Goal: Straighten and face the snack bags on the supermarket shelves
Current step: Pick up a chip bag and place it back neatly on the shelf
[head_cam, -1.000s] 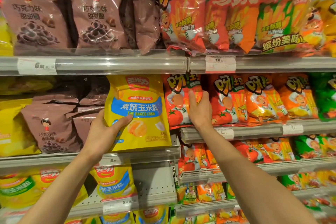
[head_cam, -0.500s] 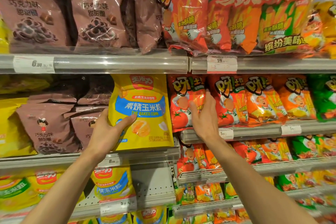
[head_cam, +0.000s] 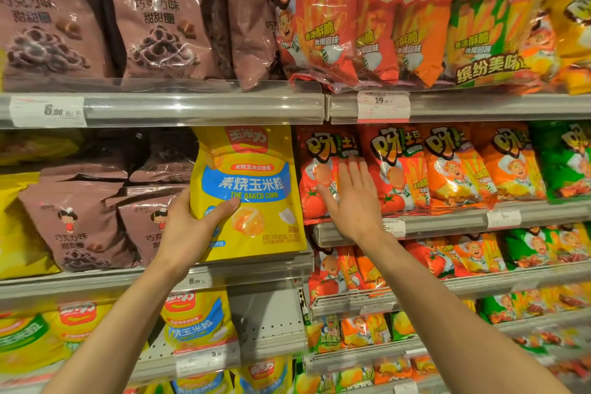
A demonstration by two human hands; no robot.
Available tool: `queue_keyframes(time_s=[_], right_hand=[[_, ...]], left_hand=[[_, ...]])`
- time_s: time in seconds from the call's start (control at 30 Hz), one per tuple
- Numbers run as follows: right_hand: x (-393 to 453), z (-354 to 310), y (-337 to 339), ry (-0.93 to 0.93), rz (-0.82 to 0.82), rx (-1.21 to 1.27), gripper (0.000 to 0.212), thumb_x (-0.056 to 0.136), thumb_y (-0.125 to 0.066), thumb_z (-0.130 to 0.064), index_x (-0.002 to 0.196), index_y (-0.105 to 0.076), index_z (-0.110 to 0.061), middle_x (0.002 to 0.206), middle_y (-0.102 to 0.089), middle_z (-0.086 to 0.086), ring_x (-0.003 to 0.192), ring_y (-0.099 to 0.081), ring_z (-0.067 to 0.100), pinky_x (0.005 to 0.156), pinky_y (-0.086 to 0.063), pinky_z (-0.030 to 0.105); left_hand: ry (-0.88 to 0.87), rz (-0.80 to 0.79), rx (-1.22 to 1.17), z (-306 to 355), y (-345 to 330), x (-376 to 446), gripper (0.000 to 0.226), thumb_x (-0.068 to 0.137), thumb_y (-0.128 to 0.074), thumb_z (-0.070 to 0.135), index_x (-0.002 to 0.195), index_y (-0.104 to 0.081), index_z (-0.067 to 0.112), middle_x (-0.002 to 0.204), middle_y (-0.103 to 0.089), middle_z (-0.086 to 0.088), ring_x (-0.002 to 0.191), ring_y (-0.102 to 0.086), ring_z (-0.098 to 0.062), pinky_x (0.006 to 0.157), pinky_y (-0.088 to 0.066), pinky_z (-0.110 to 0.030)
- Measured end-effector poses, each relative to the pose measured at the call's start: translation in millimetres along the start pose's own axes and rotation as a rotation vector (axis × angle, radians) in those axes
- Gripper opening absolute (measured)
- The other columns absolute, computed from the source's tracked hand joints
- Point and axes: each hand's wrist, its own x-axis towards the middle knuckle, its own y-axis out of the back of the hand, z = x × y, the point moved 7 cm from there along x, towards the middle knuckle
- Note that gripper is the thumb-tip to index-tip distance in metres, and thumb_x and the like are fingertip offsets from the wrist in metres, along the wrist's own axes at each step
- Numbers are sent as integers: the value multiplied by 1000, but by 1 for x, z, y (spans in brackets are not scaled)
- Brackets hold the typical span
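A yellow baked corn bag with a blue band stands upright on the middle shelf, front facing out. My left hand grips its lower left edge, thumb across the front. My right hand is spread flat, fingers apart, against a red tomato fries bag just right of the yellow bag. More red and orange fries bags stand in a row to the right.
Brown chocolate ring bags lean left of the yellow bag, others on the top shelf. A big multipack of fries sits at the top right. Green bags are far right. Lower shelves hold more corn bags.
My right hand has slid down and right, from gripping between two red bags to lying flat with open fingers on the leftmost one. My left hand still holds the yellow bag.
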Motion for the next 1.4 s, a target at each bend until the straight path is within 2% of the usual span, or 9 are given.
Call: queue_keyframes(time_s=[0.17,0.33,0.47,0.57,0.7,0.83,1.0,1.23,1.4], right_hand=[[-21,-9,27,86,146,175,56,103,-51,-47,143,-54,-8,157,-42,15,147,-35,31,118,-33,49],[-59,-18,20,-85,-3,601,31,98,-61,-46,116,-64,-21,98,-65,-5,85,-63,14,80,-54,37],[-87,-37,-17,-228,-407,1044,50,88,-67,-51,127,-62,-20,103,-74,-7,96,-70,6,86,-53,22],[-104,-52,-37,-170,-576,1273,38,86,-71,-40,121,-71,-25,121,-76,-5,112,-72,10,94,-57,24],[-121,-48,-62,-240,-571,1247,29,85,-81,-27,114,-76,-28,115,-78,-8,108,-74,13,96,-58,41],[-150,-47,-88,-273,-595,1206,36,83,-85,-26,113,-73,-41,112,-77,-16,102,-74,7,83,-63,30],[-180,-43,-118,-351,-619,1273,54,72,-88,-28,122,-68,-29,117,-77,-8,108,-73,13,83,-62,30],[-195,-20,-153,-505,-642,1367,44,65,-91,-23,107,-78,-24,110,-79,4,100,-77,22,75,-61,23],[-214,-15,-174,-558,-633,1348,44,65,-90,-20,108,-79,-22,109,-80,5,101,-77,21,75,-60,22]], left_hand=[[17,14,-8,-7,0,-6,48,74,-82,39,117,-67,27,109,-79,6,96,-77,-18,80,-62,-38],[58,-14,-46,-22,0,-22,53,74,-82,38,123,-65,25,114,-78,4,101,-77,-20,83,-63,-40],[113,-85,-71,-43,1,-41,56,75,-86,34,125,-63,26,117,-77,2,104,-75,-21,87,-62,-39],[169,-147,-63,-66,-2,-61,59,75,-86,27,128,-60,28,119,-77,2,104,-75,-18,82,-59,-30],[222,-192,-29,-92,3,-82,63,78,-88,24,133,-58,26,123,-75,2,107,-74,-19,81,-59,-27],[269,-136,11,-116,10,-97,62,74,-88,33,128,-60,27,117,-77,8,105,-75,-15,80,-61,-27],[361,-122,115,-149,12,-117,64,72,-90,41,125,-57,28,102,-79,8,78,-75,-9,62,-58,-23],[471,-231,93,-196,-1,-131,63,74,-90,44,126,-54,43,100,-77,-6,70,-64,-28,60,-57,-55],[491,-223,122,-224,17,-134,54,75,-92,33,120,-63,38,106,-75,8,97,-73,-12,74,-60,-26]])
